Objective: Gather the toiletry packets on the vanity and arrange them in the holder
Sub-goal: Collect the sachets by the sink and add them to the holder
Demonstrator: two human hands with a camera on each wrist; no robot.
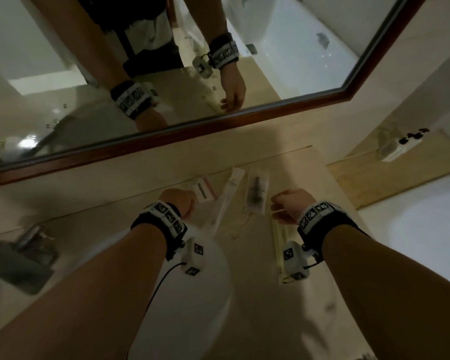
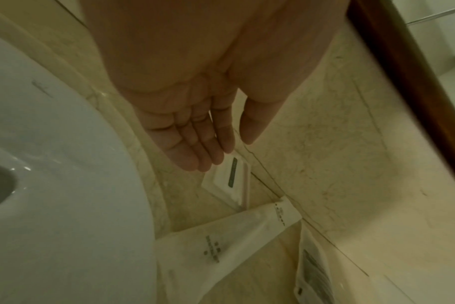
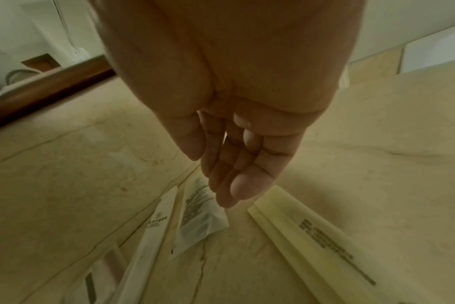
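Several toiletry packets lie on the beige vanity top point(image 1: 309, 183) below the mirror. From left to right they are a small packet with a pink edge point(image 1: 204, 190) point(image 2: 231, 181), a long white packet point(image 1: 229, 196) point(image 2: 221, 240) point(image 3: 156, 232), a clear packet with a dark item inside point(image 1: 256, 193) point(image 3: 198, 216), and a long yellowish packet point(image 1: 278, 242) point(image 3: 312, 236). My left hand point(image 1: 178, 201) point(image 2: 226, 154) hovers with straight fingers just over the small packet; I cannot tell whether it touches. My right hand point(image 1: 289, 203) point(image 3: 210, 179) hangs empty, with relaxed fingers, between the clear and yellowish packets.
A white basin point(image 1: 205, 294) point(image 2: 52, 164) sits under my left forearm. Its dark tap point(image 1: 18, 263) is at the far left. A wood-framed mirror point(image 1: 218, 120) backs the counter. A white tray holding small dark things point(image 1: 398, 149) stands at the far right, near a bathtub point(image 1: 426, 216).
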